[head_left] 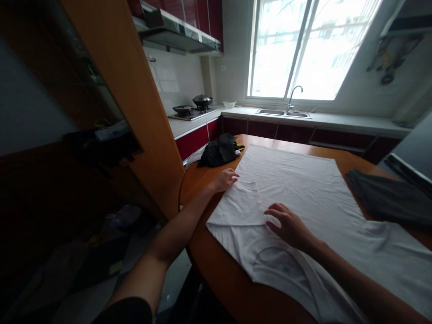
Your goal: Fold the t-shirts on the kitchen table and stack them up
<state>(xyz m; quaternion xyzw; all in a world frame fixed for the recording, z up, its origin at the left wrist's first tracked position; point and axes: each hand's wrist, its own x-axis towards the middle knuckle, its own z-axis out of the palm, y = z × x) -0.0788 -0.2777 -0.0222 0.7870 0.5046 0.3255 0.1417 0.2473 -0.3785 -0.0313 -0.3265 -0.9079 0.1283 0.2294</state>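
Left hand [225, 180] and right hand [286, 225] spread loosely at white shirt [297, 180], folded sleeve [240, 206] between
Folding seems the current step; next likely calls for turning lower-right sleeve [400, 245] inward

One head-worn camera looks forward and down over the wooden table [221, 267], from close above, facing the sliding window [276, 49]

The shirt [297, 193] is matt, wrinkled cloth. The table [222, 270] looks like smooth, glossy wood. The faucet [288, 108] is shiny metal, the cabinet fronts [192, 143] glossy.
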